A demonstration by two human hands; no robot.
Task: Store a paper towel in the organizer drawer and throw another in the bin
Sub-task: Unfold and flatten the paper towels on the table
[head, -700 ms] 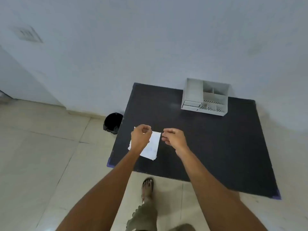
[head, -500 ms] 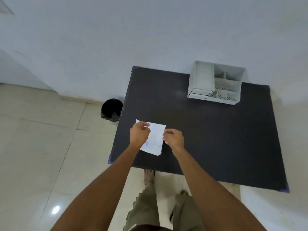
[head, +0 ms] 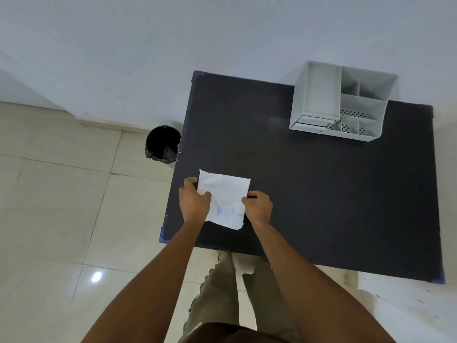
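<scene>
A white paper towel (head: pixel 223 194) with faint blue marks lies near the front left of the black table (head: pixel 321 181). My left hand (head: pixel 194 201) pinches its left edge, and my right hand (head: pixel 258 206) pinches its right edge. Whether a second sheet lies under it I cannot tell. A grey desk organizer (head: pixel 341 100) stands at the table's far right by the wall, its small drawers (head: pixel 311 123) pushed in at the front left. A black bin (head: pixel 163 143) with a dark liner stands on the floor just left of the table.
The table backs onto a white wall (head: pixel 222 33). Beige tiled floor (head: pixel 61 194) spreads to the left. My legs (head: pixel 222 293) stand at the table's front edge.
Both hands have dropped onto the towel's side edges and taken hold of it. The view has moved closer and tilted down, so the organizer and bin appear larger.
</scene>
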